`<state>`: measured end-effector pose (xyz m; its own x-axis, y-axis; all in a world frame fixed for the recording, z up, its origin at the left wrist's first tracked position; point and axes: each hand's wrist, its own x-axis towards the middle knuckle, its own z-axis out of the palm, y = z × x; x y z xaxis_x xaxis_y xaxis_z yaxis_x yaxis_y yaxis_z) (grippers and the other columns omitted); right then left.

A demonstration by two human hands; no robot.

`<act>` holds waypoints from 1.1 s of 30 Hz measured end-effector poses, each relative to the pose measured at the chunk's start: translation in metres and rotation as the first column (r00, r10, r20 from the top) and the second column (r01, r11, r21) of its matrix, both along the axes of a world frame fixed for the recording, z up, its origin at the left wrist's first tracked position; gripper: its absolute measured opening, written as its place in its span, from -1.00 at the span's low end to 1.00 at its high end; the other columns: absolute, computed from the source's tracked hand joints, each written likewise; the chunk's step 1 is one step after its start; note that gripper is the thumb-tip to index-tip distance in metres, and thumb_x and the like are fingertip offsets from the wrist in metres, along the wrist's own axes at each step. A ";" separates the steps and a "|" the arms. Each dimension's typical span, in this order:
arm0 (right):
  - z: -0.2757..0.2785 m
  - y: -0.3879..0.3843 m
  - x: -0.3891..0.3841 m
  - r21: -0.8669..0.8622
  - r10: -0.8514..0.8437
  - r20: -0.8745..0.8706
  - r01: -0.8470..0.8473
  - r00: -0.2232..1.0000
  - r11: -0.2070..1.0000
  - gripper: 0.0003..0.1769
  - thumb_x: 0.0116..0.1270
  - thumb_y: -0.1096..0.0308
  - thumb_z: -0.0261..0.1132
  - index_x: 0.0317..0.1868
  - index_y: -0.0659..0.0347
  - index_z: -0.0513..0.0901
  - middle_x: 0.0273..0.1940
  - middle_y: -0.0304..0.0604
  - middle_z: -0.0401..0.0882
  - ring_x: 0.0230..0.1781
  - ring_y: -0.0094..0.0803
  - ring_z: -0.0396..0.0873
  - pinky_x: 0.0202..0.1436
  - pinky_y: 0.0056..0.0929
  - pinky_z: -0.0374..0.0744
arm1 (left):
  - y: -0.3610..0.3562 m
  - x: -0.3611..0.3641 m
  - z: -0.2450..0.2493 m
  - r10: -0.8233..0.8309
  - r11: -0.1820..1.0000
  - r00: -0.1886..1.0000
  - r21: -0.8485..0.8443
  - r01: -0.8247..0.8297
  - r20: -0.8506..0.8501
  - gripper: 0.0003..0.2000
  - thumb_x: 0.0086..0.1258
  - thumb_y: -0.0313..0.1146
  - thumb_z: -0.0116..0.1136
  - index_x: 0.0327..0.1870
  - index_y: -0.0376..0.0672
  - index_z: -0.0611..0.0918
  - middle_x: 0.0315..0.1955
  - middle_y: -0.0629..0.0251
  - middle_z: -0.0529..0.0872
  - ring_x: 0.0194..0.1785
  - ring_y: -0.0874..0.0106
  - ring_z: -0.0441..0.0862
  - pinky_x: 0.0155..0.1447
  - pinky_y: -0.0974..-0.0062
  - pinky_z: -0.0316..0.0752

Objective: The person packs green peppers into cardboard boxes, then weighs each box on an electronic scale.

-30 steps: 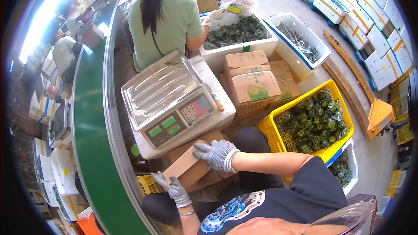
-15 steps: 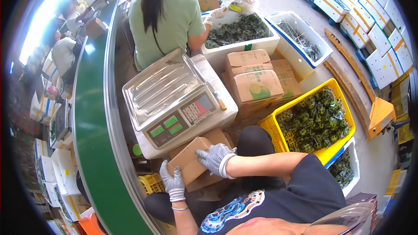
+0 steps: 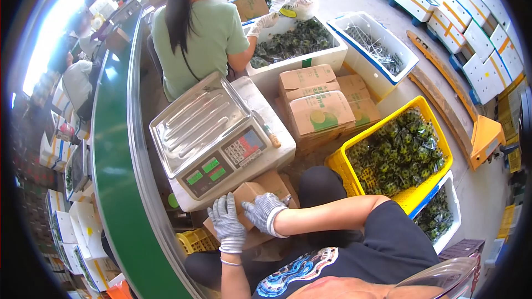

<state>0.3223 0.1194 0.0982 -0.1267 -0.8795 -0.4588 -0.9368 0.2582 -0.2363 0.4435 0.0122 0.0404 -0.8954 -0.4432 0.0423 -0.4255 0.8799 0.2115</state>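
A brown cardboard box [image 3: 248, 191] stands low in front of me, below the scale, with more brown cardboard under and behind it. My left hand [image 3: 227, 223], in a grey striped glove, lies along the box's left side with its fingers stretched out. On the right side, my right hand [image 3: 264, 214], gloved the same way, has its fingers curled against the box and closed on the cardboard. A small dark tip shows beside the right glove; I cannot make out what it is. The box's lower part is hidden by my hands.
A digital scale [image 3: 208, 133] sits on a white foam box. Folded printed cartons [image 3: 321, 112] and a yellow crate [image 3: 348, 173] of bagged green produce stand to the right. A co-worker [image 3: 197, 39] holds a plastic bag ahead. A green conveyor [image 3: 119, 188] runs along the left.
The box has turned and dropped lower between my hands. My left hand has moved up along its side, fingers now pointing forward. My right hand has shifted slightly left and down.
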 end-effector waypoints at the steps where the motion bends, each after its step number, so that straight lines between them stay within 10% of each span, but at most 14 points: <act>1: 0.001 -0.003 0.001 0.045 -0.043 0.019 0.042 0.999 0.998 -0.40 0.26 0.22 0.25 0.25 0.35 0.42 -0.07 0.05 0.65 -0.16 -0.16 0.67 -0.20 -0.23 0.61 | 0.002 -0.002 0.002 0.002 1.000 1.000 -0.003 -0.002 0.008 -0.34 0.07 -0.43 0.10 0.33 -0.15 0.36 0.17 0.10 0.40 0.32 0.10 0.26 0.46 -0.06 -0.04; 14: 0.027 -0.002 -0.002 0.078 0.277 -0.106 -0.269 0.955 0.960 -0.58 0.31 0.31 0.16 0.14 0.29 0.57 -0.03 -0.10 0.67 -0.13 -0.24 0.68 -0.33 -0.25 0.61 | -0.008 0.012 -0.009 -0.072 0.995 0.992 0.061 0.079 -0.099 -0.33 0.05 -0.45 0.13 0.33 -0.17 0.35 0.21 0.10 0.41 0.33 0.08 0.26 0.46 -0.08 -0.04; 25: 0.013 -0.008 0.000 0.043 0.169 -0.108 -0.165 0.980 0.985 -0.48 0.28 0.21 0.22 0.20 0.30 0.49 -0.15 -0.11 0.70 -0.16 -0.19 0.69 -0.28 -0.29 0.60 | -0.010 0.005 0.001 -0.051 0.995 0.999 0.082 0.051 -0.006 -0.37 0.14 -0.34 0.21 0.32 -0.09 0.38 0.24 0.15 0.41 0.33 0.17 0.28 0.45 -0.02 0.01; 30: 0.020 0.008 -0.037 -0.120 0.227 0.176 -0.208 0.958 0.971 -0.52 0.19 0.16 0.31 0.13 0.06 0.53 -0.29 -0.06 0.69 -0.22 -0.12 0.69 -0.26 -0.21 0.61 | 0.006 -0.003 0.040 -0.121 0.992 0.993 0.017 0.121 -0.016 -0.11 -0.23 -0.07 0.42 0.28 -0.13 0.37 0.15 0.03 0.43 0.25 0.05 0.34 0.39 0.01 0.10; 33: 0.011 0.031 -0.055 -0.336 -0.121 0.563 0.359 0.818 0.871 -0.59 0.20 0.23 0.33 0.04 0.13 0.52 -0.41 -0.10 0.64 -0.33 -0.34 0.67 -0.31 -0.35 0.61 | -0.005 0.004 0.033 -0.075 0.996 0.996 -0.056 0.072 -0.038 -0.06 -0.36 -0.15 0.44 0.25 -0.17 0.36 -0.05 0.06 0.48 0.02 -0.02 0.46 0.21 0.09 0.33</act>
<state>0.2678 0.1503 0.1088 -0.2134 -0.9692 -0.1227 -0.5671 0.2252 -0.7922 0.4474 0.0068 0.0734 -0.9226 -0.3723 0.1014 -0.3514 0.9192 0.1779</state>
